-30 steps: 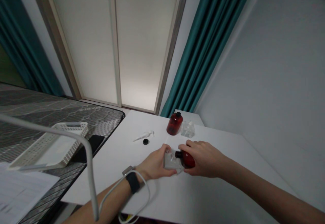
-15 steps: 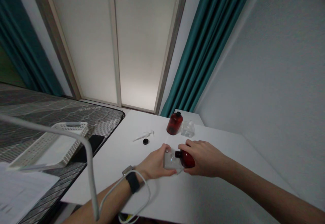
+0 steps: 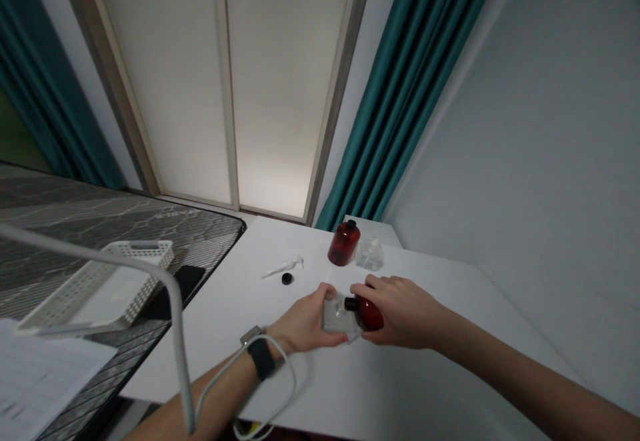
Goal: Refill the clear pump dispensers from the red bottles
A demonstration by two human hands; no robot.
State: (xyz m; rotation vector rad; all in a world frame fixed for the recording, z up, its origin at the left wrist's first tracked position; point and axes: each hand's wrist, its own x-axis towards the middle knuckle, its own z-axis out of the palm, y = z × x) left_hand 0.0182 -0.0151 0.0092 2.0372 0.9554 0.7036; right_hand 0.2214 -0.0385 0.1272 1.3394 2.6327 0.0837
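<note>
My right hand (image 3: 400, 311) is wrapped round a reddish-brown bottle (image 3: 369, 313) with a black cap, tilted on its side so the cap points left. Gripped by my left hand (image 3: 313, 321) is a clear, square-sided container (image 3: 338, 315), just under the capped end of the bottle. Whether the two touch, I cannot tell. A second reddish-brown bottle (image 3: 343, 244) with a black cap stands farther back, beside another clear container (image 3: 370, 254). To the left lie a white pump top (image 3: 283, 267) with its tube and a small black cap (image 3: 287, 279).
The white table (image 3: 440, 374) meets the wall on the right. On a grey surface at left are a white basket (image 3: 95, 287), a dark flat object (image 3: 187, 281) and paper sheets (image 3: 45, 381). A thick white curved tube (image 3: 175, 307) crosses the left foreground, and a white cable (image 3: 295, 377) loops by my left wrist.
</note>
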